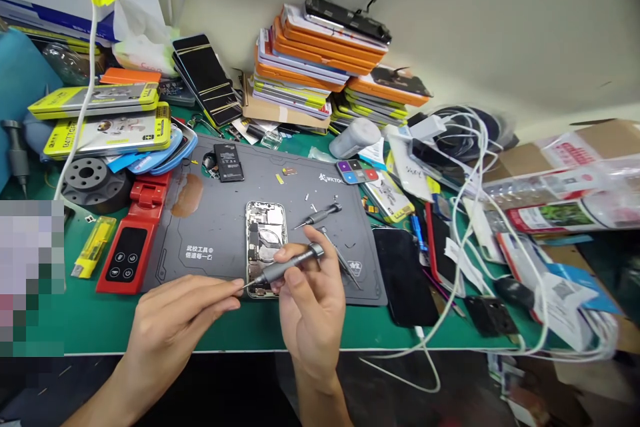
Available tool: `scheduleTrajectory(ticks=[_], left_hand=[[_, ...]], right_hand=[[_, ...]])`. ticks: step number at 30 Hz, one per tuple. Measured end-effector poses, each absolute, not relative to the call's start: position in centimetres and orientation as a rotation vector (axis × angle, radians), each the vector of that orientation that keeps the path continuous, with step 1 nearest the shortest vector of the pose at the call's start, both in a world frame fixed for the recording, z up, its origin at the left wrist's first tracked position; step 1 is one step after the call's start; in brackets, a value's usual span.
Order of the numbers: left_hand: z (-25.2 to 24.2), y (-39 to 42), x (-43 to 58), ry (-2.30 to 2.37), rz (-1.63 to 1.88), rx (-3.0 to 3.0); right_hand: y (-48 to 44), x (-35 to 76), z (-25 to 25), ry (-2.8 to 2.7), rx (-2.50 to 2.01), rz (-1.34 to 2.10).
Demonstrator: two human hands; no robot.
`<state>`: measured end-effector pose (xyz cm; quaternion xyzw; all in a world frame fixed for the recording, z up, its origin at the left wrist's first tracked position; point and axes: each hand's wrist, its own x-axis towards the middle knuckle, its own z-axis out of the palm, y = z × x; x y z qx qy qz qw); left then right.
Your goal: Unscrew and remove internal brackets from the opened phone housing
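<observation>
My right hand (315,310) holds a grey precision screwdriver (277,271) between its fingers, the thin bit pointing left. At that bit's end the thumb and fingers of my left hand (175,317) are pinched together; whatever lies between the fingertips is too small to make out. Behind the screwdriver an opened phone (267,219) with bare inner parts lies on the grey mat (200,273), its lower end partly covered by the tool and my right hand. A second screwdriver (320,215) and metal tweezers (345,261) rest right of the phone. A black phone battery (229,163) lies farther back.
A red device (123,257) with a black touch panel and a yellow lighter (94,247) lie at left. To the right are a black phone (405,277) on a white cable (425,347) and tangled cords. Stacked orange boxes (325,43) stand against the wall.
</observation>
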<state>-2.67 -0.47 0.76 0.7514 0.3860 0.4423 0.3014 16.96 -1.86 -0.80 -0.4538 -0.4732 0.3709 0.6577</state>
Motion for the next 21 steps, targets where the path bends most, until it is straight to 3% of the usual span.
scheduleTrajectory(ticks=[21], left_hand=[[0.90,-0.29,-2.84,0.953,1.097,2.020]], right_hand=[[-2.27,17.39,-1.11,-1.073,-1.045,0.950]])
